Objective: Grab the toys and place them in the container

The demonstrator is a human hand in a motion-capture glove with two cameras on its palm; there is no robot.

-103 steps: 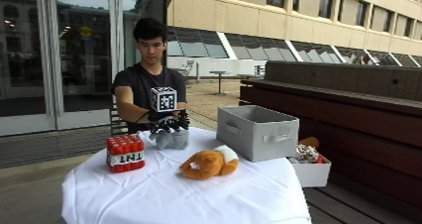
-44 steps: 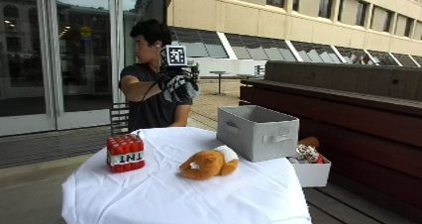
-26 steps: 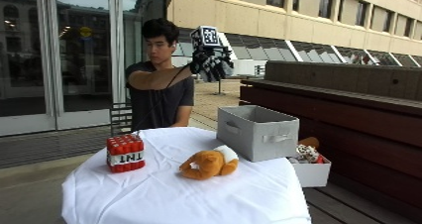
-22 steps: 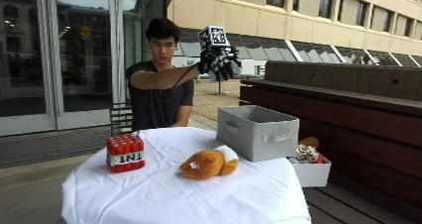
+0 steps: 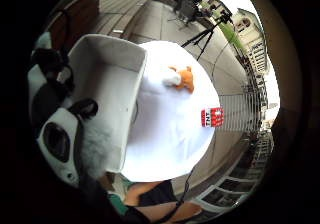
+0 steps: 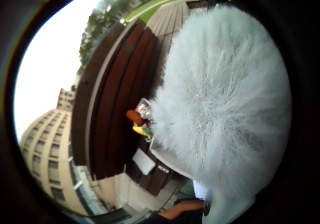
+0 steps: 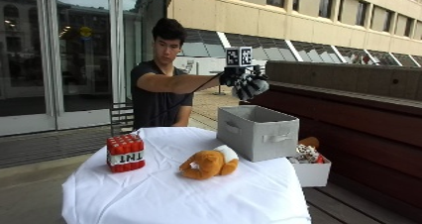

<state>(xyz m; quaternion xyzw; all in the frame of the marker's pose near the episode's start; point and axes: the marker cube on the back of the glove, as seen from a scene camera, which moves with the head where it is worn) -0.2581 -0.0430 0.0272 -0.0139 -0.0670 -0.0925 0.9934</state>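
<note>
My gloved right hand [image 7: 238, 78] is raised high above the grey fabric container [image 7: 257, 131] and grips a black-and-white plush toy [image 7: 252, 86]. The plush [image 5: 62, 134] crowds the little finger side palm view, with the container's bare inside [image 5: 112, 91] right below it. White fur of the plush [image 6: 225, 104] covers most of the thumb side palm view. On the white tablecloth [image 7: 165, 189] lie an orange and white plush animal [image 7: 209, 163] and a red TNT block [image 7: 126, 152], both also in the palm view as the orange plush [image 5: 180, 78] and the TNT block [image 5: 211, 117].
A small white box [image 7: 310, 168] with several toys sits on the wooden bench [image 7: 369, 135] beside the table, right of the container. The person sits behind the table's far edge. A tripod [image 5: 205, 34] stands on the pavement beyond.
My hand lifted the black-and-white plush from the table near the TNT block, swung it up and to the right, and now holds it above the container.
</note>
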